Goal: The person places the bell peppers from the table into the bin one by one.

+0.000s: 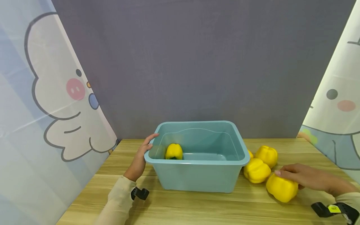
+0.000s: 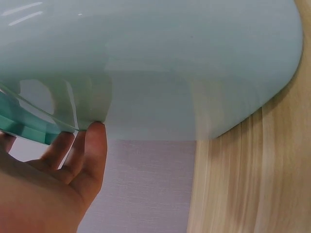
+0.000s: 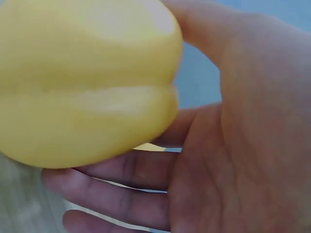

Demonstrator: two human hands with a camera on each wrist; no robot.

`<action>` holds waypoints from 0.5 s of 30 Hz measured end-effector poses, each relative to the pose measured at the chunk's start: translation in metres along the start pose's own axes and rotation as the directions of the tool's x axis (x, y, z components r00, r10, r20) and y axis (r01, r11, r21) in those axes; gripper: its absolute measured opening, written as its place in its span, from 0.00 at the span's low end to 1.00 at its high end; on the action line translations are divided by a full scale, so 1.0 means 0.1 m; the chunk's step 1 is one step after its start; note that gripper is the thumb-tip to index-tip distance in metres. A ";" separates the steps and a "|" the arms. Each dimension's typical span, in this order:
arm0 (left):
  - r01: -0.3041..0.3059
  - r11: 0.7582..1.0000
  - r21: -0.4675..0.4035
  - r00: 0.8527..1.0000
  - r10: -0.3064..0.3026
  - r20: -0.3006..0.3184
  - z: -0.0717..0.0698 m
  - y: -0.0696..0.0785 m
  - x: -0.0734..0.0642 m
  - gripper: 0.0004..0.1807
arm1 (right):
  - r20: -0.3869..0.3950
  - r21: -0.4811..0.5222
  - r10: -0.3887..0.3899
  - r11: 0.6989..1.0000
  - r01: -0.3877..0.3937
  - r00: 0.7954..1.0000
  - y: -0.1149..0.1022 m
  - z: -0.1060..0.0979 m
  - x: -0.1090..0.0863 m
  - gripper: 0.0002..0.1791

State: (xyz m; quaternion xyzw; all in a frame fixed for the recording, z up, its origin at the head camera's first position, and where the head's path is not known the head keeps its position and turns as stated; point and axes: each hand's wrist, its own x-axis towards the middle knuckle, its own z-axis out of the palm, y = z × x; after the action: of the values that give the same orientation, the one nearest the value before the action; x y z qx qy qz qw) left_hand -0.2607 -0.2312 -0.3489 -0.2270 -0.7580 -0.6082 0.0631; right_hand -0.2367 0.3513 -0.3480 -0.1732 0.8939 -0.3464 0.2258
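Observation:
A light blue plastic storage bin [image 1: 197, 162] stands on the table, with one yellow bell pepper [image 1: 174, 151] inside at its left end. My left hand [image 1: 139, 157] grips the bin's left rim; in the left wrist view its fingers [image 2: 96, 145] meet the rim's edge. To the right of the bin, my right hand [image 1: 312, 178] holds another yellow bell pepper [image 1: 282, 189], thumb on one side and fingers on the other. The right wrist view shows this bell pepper [image 3: 92, 92] large, with fingers beneath it.
Beside the bin's right wall lie more yellow bell peppers: one in front [image 1: 257, 171], one behind [image 1: 267, 156], and one partly hidden by the bin [image 1: 251, 154]. A wood-grain table [image 1: 185, 207] bears everything. A grey backdrop [image 1: 202, 62] rises behind, with cartoon-printed curtains [image 1: 50, 93] at both sides.

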 end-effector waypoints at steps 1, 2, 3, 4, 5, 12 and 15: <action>0.000 1.000 -0.003 1.000 0.000 0.000 0.00 0.00 0.00 0.29 | -0.011 0.012 0.013 1.000 -0.013 1.000 0.01 0.00 0.00 0.30; 0.000 1.000 -0.006 1.000 0.000 0.000 0.00 0.00 0.00 0.29 | -0.020 0.024 0.026 0.999 -0.026 0.999 0.01 0.00 0.01 0.32; 0.000 1.000 -0.010 1.000 0.000 -0.001 0.00 0.00 0.01 0.29 | -0.030 0.032 0.038 0.999 -0.037 0.999 0.02 0.00 0.01 0.33; -0.001 1.000 -0.013 1.000 0.001 -0.001 0.00 0.00 0.01 0.29 | -0.039 0.041 0.051 0.998 -0.049 0.998 0.02 -0.01 0.01 0.33; -0.001 1.000 -0.013 1.000 0.001 -0.003 0.01 0.00 0.01 0.29 | -0.045 0.046 0.057 0.997 -0.055 0.997 0.02 -0.01 0.01 0.34; 0.002 1.000 -0.016 1.000 -0.002 -0.004 0.01 0.02 0.01 0.29 | -0.064 0.077 0.083 0.994 -0.078 0.995 0.09 -0.05 0.00 0.33; 0.001 1.000 -0.018 1.000 -0.001 -0.004 0.01 0.02 0.00 0.29 | -0.090 0.082 0.120 0.990 -0.113 0.989 0.12 -0.08 0.00 0.35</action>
State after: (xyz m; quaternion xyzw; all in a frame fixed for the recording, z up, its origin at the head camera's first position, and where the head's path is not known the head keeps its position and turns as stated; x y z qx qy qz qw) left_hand -0.2602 -0.2297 -0.3477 -0.2260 -0.7525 -0.6155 0.0624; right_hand -0.2429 0.3644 -0.3514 -0.0952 0.8983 -0.3743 0.2095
